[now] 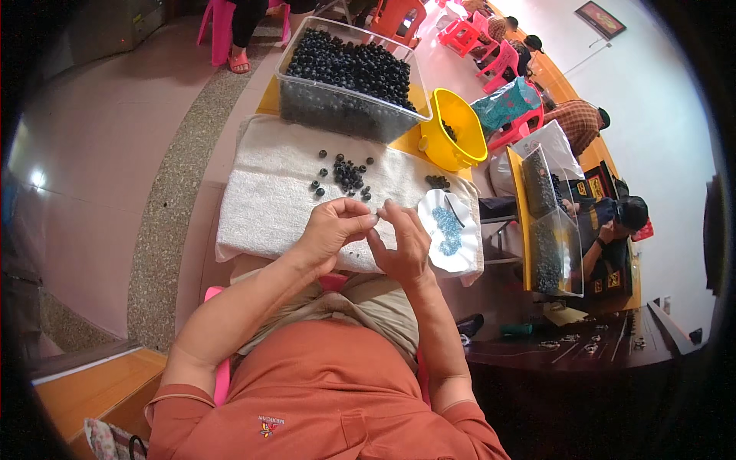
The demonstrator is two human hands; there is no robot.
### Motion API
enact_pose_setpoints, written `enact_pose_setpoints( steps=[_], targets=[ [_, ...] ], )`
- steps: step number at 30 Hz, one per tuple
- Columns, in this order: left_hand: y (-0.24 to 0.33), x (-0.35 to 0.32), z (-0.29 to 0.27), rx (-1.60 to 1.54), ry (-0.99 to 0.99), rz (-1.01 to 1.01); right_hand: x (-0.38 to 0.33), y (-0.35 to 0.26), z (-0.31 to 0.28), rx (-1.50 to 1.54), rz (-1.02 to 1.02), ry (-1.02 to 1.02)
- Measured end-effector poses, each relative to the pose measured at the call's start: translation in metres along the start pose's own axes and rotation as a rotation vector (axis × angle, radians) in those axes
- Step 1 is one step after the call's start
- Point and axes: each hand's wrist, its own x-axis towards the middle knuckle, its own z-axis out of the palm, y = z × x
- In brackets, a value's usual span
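My left hand [331, 228] and my right hand [399, 239] meet fingertip to fingertip over the near edge of a white towel [268, 192]. They pinch something very small between them; I cannot tell what it is. A loose cluster of small black beads [346, 176] lies on the towel just beyond my fingers. To the right of my right hand sits a white scalloped dish [448, 230] holding tiny blue-grey pieces and a thin dark tool.
A clear plastic tub [349, 80] heaped with black beads stands at the back of the towel, a yellow bucket [452, 130] beside it. Another clear tub [548, 222] of beads is on the right. Other people sit at pink chairs farther right. A dark wooden table [567, 349] is near right.
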Motion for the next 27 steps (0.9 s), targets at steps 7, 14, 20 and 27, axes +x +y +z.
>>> enact_pose_setpoints(
  steps=[7,14,20,27],
  targets=[
    [-0.0039,0.0003,-0.0024,0.013,-0.019,0.033,0.002,-0.0056,0.0003,-0.02,0.055,-0.016],
    [-0.0019,0.0004,0.0005,0.031,-0.046,0.018,-0.0002,-0.0058,-0.0026,0.044,0.128,-0.011],
    [0.0003,-0.0007,0.0022,0.082,-0.045,0.001,-0.0003,-0.0009,-0.0048,0.054,0.097,-0.02],
    [0.0022,-0.0021,0.002,0.099,-0.003,-0.022,0.0026,-0.0006,-0.0082,0.069,0.211,-0.054]
  ],
)
